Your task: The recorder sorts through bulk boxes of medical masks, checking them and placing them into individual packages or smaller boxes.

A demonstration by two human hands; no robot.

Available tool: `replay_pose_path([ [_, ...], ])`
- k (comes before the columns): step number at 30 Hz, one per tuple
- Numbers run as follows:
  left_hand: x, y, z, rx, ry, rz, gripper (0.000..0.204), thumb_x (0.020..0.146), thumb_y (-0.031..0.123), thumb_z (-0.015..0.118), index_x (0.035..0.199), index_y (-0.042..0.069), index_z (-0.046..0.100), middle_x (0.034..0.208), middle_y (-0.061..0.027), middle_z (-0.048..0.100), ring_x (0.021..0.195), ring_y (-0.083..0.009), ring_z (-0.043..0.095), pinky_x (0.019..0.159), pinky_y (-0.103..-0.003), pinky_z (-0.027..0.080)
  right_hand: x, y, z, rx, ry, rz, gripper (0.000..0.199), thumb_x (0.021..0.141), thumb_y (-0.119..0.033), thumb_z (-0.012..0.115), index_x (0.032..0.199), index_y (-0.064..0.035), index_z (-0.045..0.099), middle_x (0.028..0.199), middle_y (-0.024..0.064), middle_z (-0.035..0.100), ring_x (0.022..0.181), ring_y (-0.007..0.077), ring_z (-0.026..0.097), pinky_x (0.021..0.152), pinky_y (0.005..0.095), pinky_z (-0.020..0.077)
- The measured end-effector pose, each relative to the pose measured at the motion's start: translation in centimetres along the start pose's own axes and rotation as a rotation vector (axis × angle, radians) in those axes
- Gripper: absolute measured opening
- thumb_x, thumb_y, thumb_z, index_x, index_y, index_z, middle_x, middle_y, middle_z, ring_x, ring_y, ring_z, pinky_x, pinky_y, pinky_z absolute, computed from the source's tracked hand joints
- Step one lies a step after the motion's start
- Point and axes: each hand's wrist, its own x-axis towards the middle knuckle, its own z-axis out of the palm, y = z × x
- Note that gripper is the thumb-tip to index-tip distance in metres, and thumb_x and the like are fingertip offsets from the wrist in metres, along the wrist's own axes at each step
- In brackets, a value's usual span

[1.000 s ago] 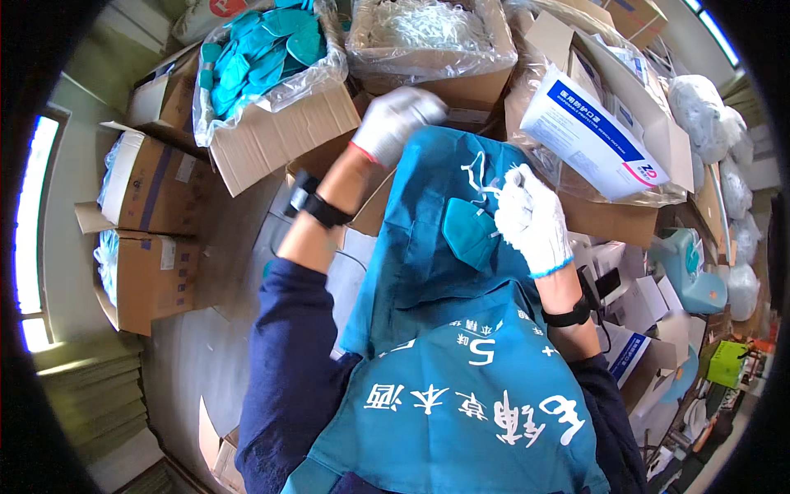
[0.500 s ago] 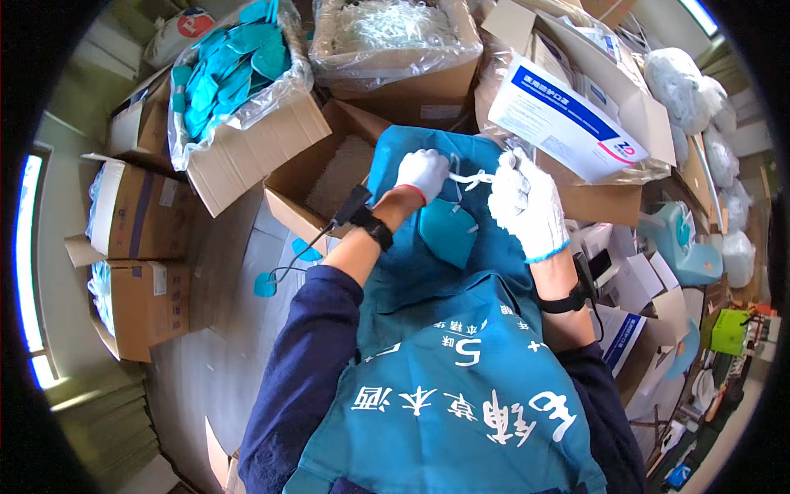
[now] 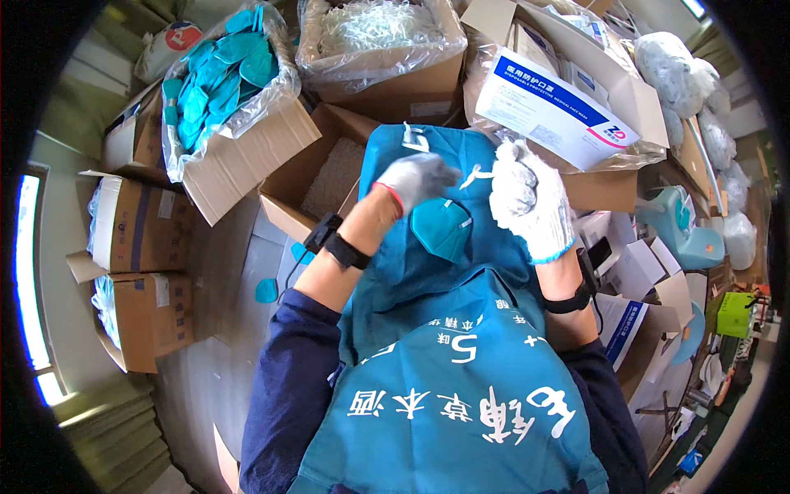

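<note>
A teal folded face mask (image 3: 442, 230) lies on the teal apron (image 3: 494, 362) spread over my lap. My left hand (image 3: 415, 179), in a white glove, hovers just above the mask's upper left; its fingers are smeared by motion. Opposite it, my right hand (image 3: 529, 202), also gloved in white, is closed with the palm side up around white ear-loop straps (image 3: 476, 175), whose ends stick out toward the left. Farther off, a few loose white straps (image 3: 415, 138) rest on the far part of the cloth.
An open carton of teal masks (image 3: 226, 74) stands far left, beside a carton of white straps (image 3: 378, 29). A lower open carton (image 3: 288, 193) sits left of my lap. Far right is a carton (image 3: 609, 181) holding a printed box (image 3: 553, 107). Two teal pieces lie on the floor (image 3: 222, 329).
My left hand has come away from the straps and moved toward the mask. Loose straps now show on the cloth beyond it. My right hand stays nearly in place, turned slightly.
</note>
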Motion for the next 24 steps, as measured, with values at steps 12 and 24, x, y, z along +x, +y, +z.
replay_pose_path([
  [12, 1.4, 10.4, 0.1, -1.155, 0.06, -0.785, 0.038, 0.097, 0.032, 0.055, 0.114, -0.001, 0.059, 0.08, -0.0001, 0.056, 0.06, -0.0057, 0.049, 0.051, -0.017, 0.039, 0.2, -0.8, -4.8, -0.004, 0.049, -0.249, 0.025, 0.102, -0.025, 0.04, 0.093, -0.005, 0.051, 0.058, -0.0044, 0.036, 0.046, 0.006, 0.037, 0.041, 0.0207, 0.0321],
  [24, -0.1, 12.9, -0.5, -0.509, -0.163, -0.676, 0.032, 0.095, 0.03, 0.053, 0.083, 0.003, 0.065, 0.064, 0.0004, 0.054, 0.054, -0.0065, 0.05, 0.051, -0.022, 0.041, 0.1, 2.9, -2.2, -1.092, 0.312, -0.671, 0.014, 0.095, -0.012, 0.052, 0.101, -0.0012, 0.06, 0.103, 0.0131, 0.065, 0.09, 0.0205, 0.064, 0.072, 0.0273, 0.0486],
])
